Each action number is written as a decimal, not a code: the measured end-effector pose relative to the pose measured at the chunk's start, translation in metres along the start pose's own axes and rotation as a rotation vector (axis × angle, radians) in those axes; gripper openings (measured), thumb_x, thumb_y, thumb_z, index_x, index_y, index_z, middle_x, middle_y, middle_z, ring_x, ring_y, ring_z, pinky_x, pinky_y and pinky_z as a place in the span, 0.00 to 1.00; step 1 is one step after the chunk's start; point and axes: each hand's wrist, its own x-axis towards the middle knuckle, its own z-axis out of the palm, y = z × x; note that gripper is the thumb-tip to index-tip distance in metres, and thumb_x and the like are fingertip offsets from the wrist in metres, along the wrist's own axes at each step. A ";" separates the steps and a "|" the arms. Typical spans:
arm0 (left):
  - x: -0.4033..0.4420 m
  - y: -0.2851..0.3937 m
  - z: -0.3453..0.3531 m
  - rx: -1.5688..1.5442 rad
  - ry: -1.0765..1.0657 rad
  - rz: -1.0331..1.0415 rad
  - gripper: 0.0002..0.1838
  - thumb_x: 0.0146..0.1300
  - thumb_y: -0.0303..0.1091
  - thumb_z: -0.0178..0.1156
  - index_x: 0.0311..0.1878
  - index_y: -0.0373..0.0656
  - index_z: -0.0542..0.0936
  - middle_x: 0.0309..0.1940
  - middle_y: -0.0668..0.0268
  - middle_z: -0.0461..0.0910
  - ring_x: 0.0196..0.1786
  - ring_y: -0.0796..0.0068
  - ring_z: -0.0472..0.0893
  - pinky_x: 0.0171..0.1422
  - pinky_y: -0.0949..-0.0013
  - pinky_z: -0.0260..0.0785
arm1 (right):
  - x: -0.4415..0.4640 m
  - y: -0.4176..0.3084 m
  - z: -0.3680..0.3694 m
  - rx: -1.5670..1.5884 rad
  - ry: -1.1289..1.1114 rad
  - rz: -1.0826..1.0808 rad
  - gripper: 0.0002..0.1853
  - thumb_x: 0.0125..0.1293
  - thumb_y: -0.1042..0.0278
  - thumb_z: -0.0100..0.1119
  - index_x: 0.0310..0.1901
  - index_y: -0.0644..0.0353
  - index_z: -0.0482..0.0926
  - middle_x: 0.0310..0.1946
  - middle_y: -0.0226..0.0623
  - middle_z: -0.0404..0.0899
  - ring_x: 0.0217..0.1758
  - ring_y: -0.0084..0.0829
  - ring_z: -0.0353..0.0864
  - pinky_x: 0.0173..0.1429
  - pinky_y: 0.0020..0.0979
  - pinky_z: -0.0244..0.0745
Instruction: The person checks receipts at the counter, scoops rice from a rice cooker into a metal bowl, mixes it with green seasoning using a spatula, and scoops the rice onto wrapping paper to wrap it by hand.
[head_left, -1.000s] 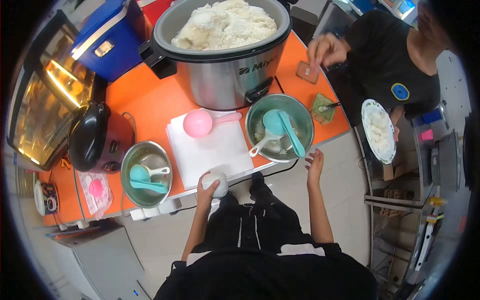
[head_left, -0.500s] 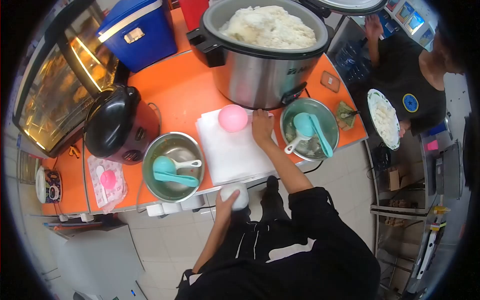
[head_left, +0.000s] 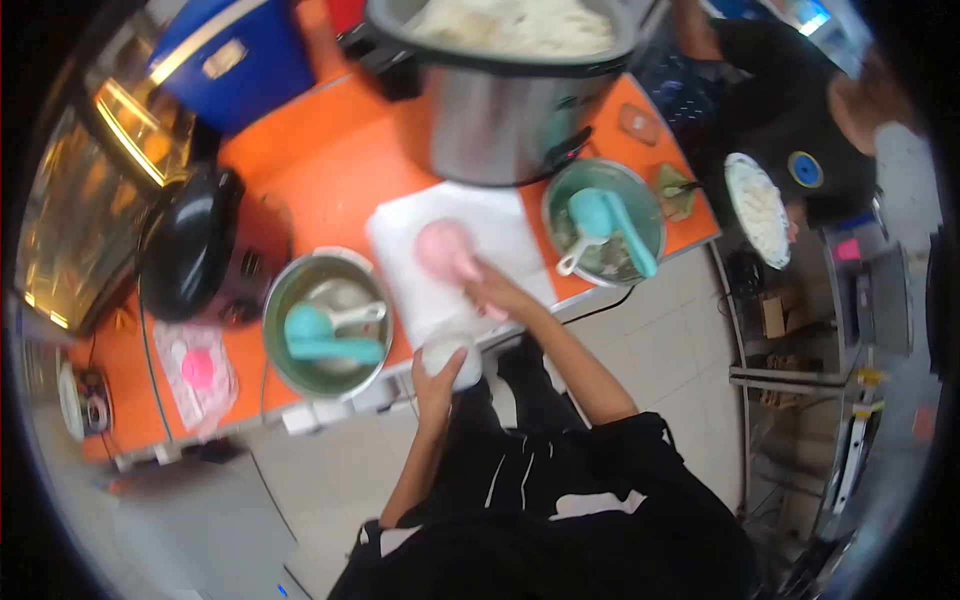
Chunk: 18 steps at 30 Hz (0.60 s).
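My right hand (head_left: 497, 290) is closed round the handle of a pink ladle (head_left: 443, 248), whose round bowl is over a stack of white paper sheets (head_left: 400, 220). Slight blur covers the ladle, and a bit of its pink handle shows below my fingers. Just off the table's front edge, my left hand (head_left: 436, 388) grips a small white rounded container (head_left: 452, 358); its contents are too blurred to make out. Behind the paper stands a large steel rice cooker (head_left: 480, 125), open and heaped with white rice (head_left: 520, 25).
Metal bowls flank the paper: the left bowl (head_left: 280, 345) and right bowl (head_left: 652, 215) hold turquoise and white scoops. A black rice cooker (head_left: 190, 250) and blue cooler (head_left: 235, 65) stand left. Right of the table, a person (head_left: 790, 110) holds a plate of rice (head_left: 758, 210).
My right hand has drawn back toward me from the paper and grips the pink ladle, now tilted. My left hand has brought the white container nearer the paper's edge. The view has shifted slightly.
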 end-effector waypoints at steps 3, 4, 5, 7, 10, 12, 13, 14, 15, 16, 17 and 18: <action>0.003 -0.006 0.003 -0.021 -0.017 -0.031 0.25 0.49 0.33 0.66 0.49 0.34 0.71 0.40 0.59 0.76 0.41 0.70 0.76 0.48 0.69 0.69 | 0.048 0.085 -0.022 -0.398 -0.022 -0.078 0.13 0.61 0.63 0.50 0.43 0.63 0.70 0.24 0.38 0.75 0.22 0.30 0.75 0.29 0.35 0.72; 0.006 -0.014 0.002 -0.054 -0.052 -0.007 0.22 0.50 0.32 0.65 0.48 0.33 0.72 0.40 0.58 0.76 0.41 0.69 0.77 0.47 0.69 0.70 | 0.044 0.069 -0.013 -1.012 0.110 -0.595 0.16 0.59 0.61 0.51 0.43 0.65 0.70 0.29 0.48 0.77 0.28 0.41 0.77 0.36 0.40 0.71; 0.000 -0.010 0.009 -0.089 -0.023 -0.032 0.22 0.51 0.31 0.64 0.48 0.33 0.71 0.40 0.58 0.76 0.40 0.69 0.77 0.45 0.69 0.71 | 0.020 0.039 -0.002 -1.009 0.119 -0.446 0.18 0.58 0.62 0.52 0.45 0.65 0.70 0.29 0.50 0.76 0.32 0.48 0.75 0.41 0.43 0.69; -0.011 -0.016 0.018 -0.049 -0.072 -0.016 0.23 0.52 0.30 0.63 0.50 0.33 0.69 0.41 0.58 0.75 0.40 0.69 0.77 0.43 0.69 0.72 | -0.018 -0.003 0.017 -1.143 0.332 -0.421 0.23 0.55 0.64 0.53 0.53 0.60 0.66 0.33 0.49 0.72 0.39 0.46 0.72 0.43 0.44 0.67; -0.023 -0.036 0.037 -0.051 -0.187 -0.029 0.23 0.52 0.29 0.62 0.50 0.34 0.69 0.42 0.59 0.74 0.41 0.70 0.77 0.43 0.69 0.72 | -0.088 -0.025 0.006 -0.800 0.296 -0.505 0.18 0.61 0.58 0.50 0.46 0.63 0.72 0.35 0.47 0.74 0.40 0.47 0.73 0.48 0.41 0.66; -0.054 -0.036 0.071 -0.103 -0.312 -0.012 0.22 0.51 0.29 0.62 0.50 0.36 0.69 0.43 0.60 0.73 0.43 0.71 0.75 0.44 0.70 0.70 | -0.142 -0.013 -0.022 -0.639 0.096 -0.253 0.20 0.64 0.55 0.45 0.49 0.62 0.72 0.42 0.45 0.75 0.46 0.43 0.74 0.51 0.35 0.66; -0.059 -0.048 0.090 -0.088 -0.458 -0.041 0.23 0.50 0.29 0.63 0.50 0.36 0.69 0.42 0.61 0.73 0.43 0.72 0.75 0.45 0.70 0.70 | -0.173 -0.002 -0.041 -0.556 0.073 -0.142 0.21 0.66 0.53 0.42 0.48 0.62 0.73 0.44 0.44 0.76 0.47 0.40 0.75 0.52 0.33 0.65; -0.066 -0.063 0.110 -0.075 -0.606 -0.074 0.23 0.50 0.29 0.64 0.49 0.36 0.70 0.42 0.62 0.74 0.43 0.73 0.75 0.46 0.71 0.69 | -0.212 0.002 -0.058 -0.436 0.175 -0.116 0.22 0.67 0.52 0.39 0.50 0.60 0.73 0.46 0.43 0.75 0.48 0.37 0.74 0.53 0.32 0.65; -0.083 -0.068 0.135 -0.059 -0.647 -0.076 0.23 0.50 0.29 0.64 0.49 0.36 0.70 0.42 0.62 0.74 0.43 0.73 0.75 0.46 0.71 0.69 | -0.254 0.006 -0.074 -0.315 0.273 -0.093 0.23 0.68 0.51 0.36 0.51 0.59 0.73 0.48 0.43 0.74 0.49 0.34 0.74 0.54 0.30 0.65; -0.103 -0.069 0.169 0.095 -0.833 -0.051 0.23 0.49 0.29 0.64 0.49 0.37 0.70 0.41 0.63 0.74 0.43 0.73 0.75 0.46 0.71 0.69 | -0.292 0.010 -0.096 -0.244 0.346 -0.085 0.24 0.68 0.50 0.34 0.52 0.57 0.73 0.48 0.42 0.74 0.50 0.33 0.73 0.55 0.30 0.64; -0.125 -0.074 0.203 0.247 -1.009 -0.021 0.23 0.48 0.29 0.65 0.48 0.37 0.70 0.40 0.64 0.75 0.42 0.74 0.75 0.47 0.72 0.68 | -0.329 0.015 -0.118 -0.174 0.412 -0.075 0.24 0.68 0.50 0.32 0.53 0.56 0.72 0.48 0.41 0.74 0.50 0.32 0.73 0.56 0.29 0.63; -0.146 -0.087 0.235 0.237 -1.138 0.002 0.23 0.48 0.30 0.65 0.48 0.37 0.71 0.39 0.65 0.75 0.42 0.74 0.75 0.46 0.72 0.68 | -0.364 0.026 -0.137 -0.114 0.515 -0.116 0.25 0.68 0.49 0.32 0.53 0.56 0.72 0.49 0.40 0.74 0.51 0.32 0.72 0.57 0.29 0.62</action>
